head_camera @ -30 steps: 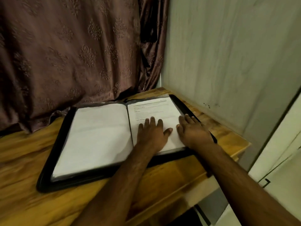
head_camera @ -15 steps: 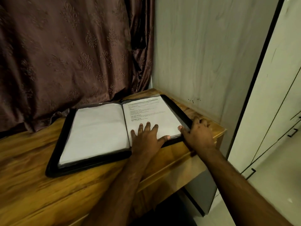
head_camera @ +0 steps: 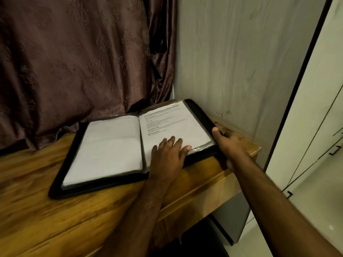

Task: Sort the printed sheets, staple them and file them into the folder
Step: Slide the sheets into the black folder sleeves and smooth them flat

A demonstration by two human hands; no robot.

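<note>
Head view: black folder (head_camera: 61,179) lies open on wooden bench (head_camera: 55,219). Printed sheet (head_camera: 172,125) filed on right side. Left hand (head_camera: 167,158) flat, fingers straight, pressing sheet's near edge. Right hand (head_camera: 229,142) grips folder's right cover edge, thumb on top.

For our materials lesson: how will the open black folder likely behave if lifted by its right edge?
The folder lies hinged open, so its halves would probably swing together. Its glossy sleeve over the printed sheet looks slippery.
</note>
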